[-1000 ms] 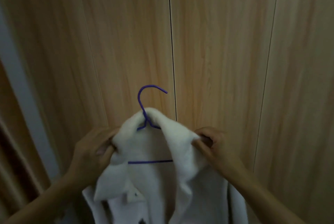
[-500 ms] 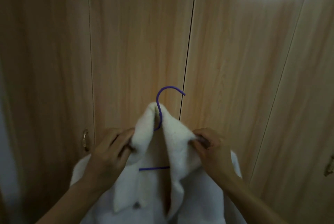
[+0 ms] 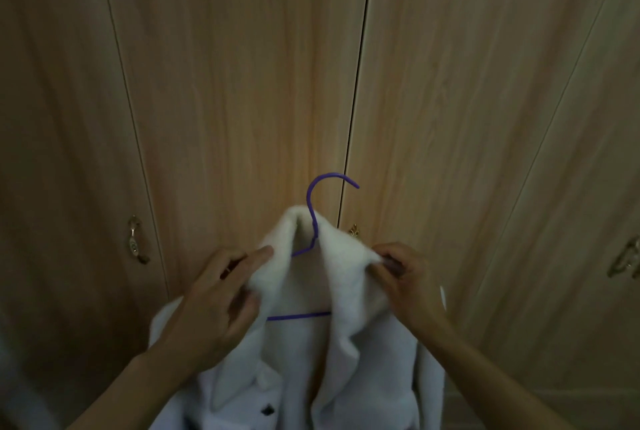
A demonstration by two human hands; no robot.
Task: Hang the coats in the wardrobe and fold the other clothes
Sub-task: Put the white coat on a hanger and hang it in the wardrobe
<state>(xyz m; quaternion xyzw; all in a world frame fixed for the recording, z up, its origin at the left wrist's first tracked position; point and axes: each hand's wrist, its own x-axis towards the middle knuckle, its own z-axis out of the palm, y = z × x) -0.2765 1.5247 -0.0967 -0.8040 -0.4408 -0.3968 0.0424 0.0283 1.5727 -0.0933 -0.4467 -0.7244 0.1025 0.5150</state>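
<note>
A: Left hand (image 3: 211, 301) grip?
B: Pinching the white coat (image 3: 311, 360) at its left shoulder, keeping it on the purple hanger (image 3: 313, 207).
A: Right hand (image 3: 405, 277)?
B: Pinching the right collar, same reason. Coat's held before the closed wardrobe (image 3: 242, 83), so hook's free for the rail.

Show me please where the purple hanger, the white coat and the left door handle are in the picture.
purple hanger (image 3: 320, 181): head view, on the curved top of its hook.
white coat (image 3: 377, 353): head view, on the front panel below the right lapel.
left door handle (image 3: 135, 240): head view, on the middle of the metal handle.
</note>
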